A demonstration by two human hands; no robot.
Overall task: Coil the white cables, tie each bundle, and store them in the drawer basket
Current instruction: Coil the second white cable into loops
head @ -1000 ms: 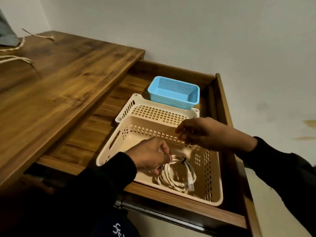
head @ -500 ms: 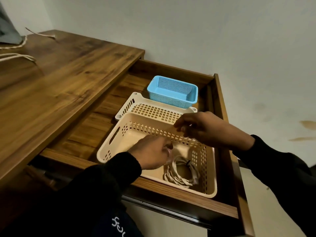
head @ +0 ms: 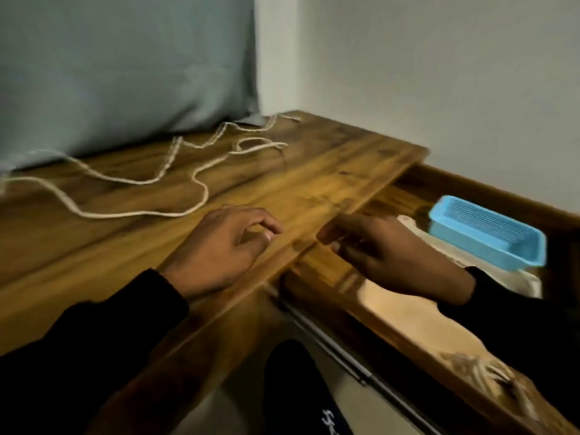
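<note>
Head view blurred, left hand (head: 226,246) and right hand (head: 376,252) loosely curled (nothing held), drawer basket (head: 411,321) smeared.

A person's left hand (head: 224,249) hovers over the tabletop (head: 125,240) edge, fingers loosely curled, holding nothing. The right hand (head: 383,255), just beside it past the edge, likewise hangs relaxed; both sleeves are dark.

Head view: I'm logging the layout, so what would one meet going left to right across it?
Loose white cable on the desk top → left hand → right hand over the open drawer → blue basket.
</note>
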